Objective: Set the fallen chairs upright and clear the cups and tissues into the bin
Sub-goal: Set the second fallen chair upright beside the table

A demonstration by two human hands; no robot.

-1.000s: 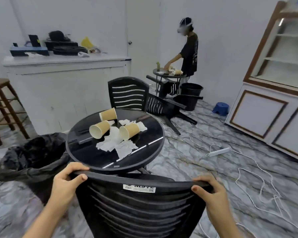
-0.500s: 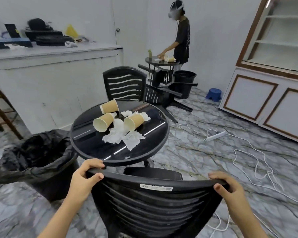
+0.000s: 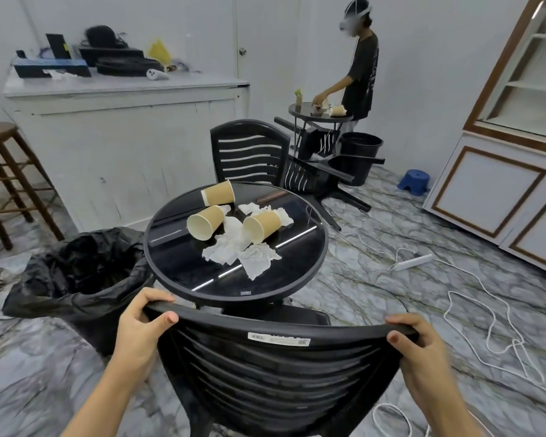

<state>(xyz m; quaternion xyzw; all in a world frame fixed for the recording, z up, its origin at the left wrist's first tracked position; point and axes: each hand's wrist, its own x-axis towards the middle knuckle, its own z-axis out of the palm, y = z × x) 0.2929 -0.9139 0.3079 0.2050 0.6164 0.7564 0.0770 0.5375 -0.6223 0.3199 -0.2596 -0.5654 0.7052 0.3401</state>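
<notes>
Two hands grip the top rail of the near black chair: the left hand curls its fingers over the left corner, the right hand clasps the right corner, both clenched on the backrest. Compared with a second ago, the chair has risen and squared up, its seat now tucked toward the round counter, so it looks upright and ready to be let go. Another chair lies tipped on the floor beyond the counter, next to an upright one. Three paper cups lie on their sides on the counter among crumpled tissues, untouched. A bin lined with a black bag stands just left of the counter, so clearing should be a short reach.
</notes>
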